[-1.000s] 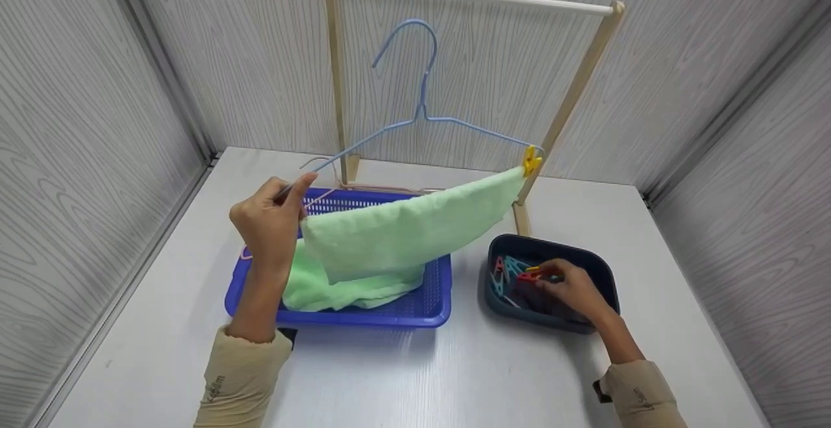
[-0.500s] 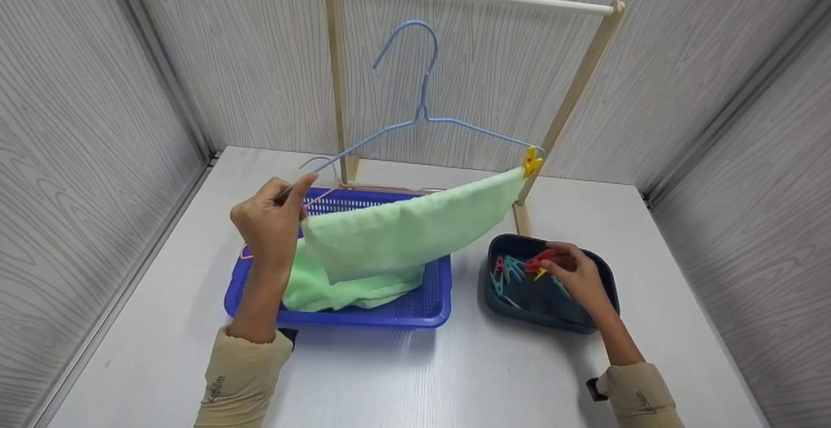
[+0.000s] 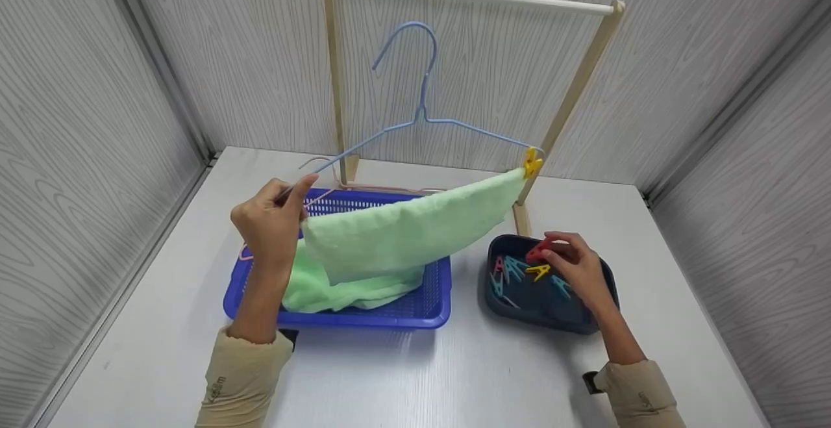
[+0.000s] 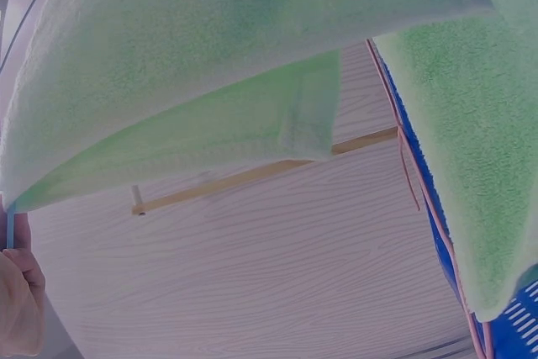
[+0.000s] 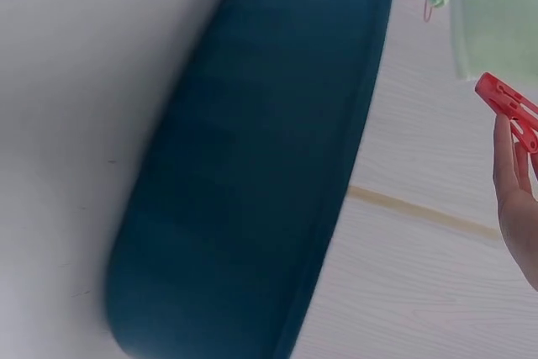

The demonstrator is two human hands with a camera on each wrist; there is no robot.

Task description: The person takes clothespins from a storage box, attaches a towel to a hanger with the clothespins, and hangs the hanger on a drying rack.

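near the blue basket (image 3: 376, 319), the left hand (image 3: 269, 223) hides one end of the blue hanger (image 3: 422, 93); inside this basket, the hanging cloth (image 3: 415, 226) hides part of the lower cloth (image 3: 350, 295).

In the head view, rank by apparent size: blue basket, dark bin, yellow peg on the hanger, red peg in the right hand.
1. Blue basket
2. Dark bin
3. Yellow peg and red peg: unranked; they look alike, and fingers partly cover the red one.

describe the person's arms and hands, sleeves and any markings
The left sleeve and right sleeve are beige, each bearing dark lettering too blurred to read surely. A small black piece juts from each cuff. The left hand and right hand are ungloved.
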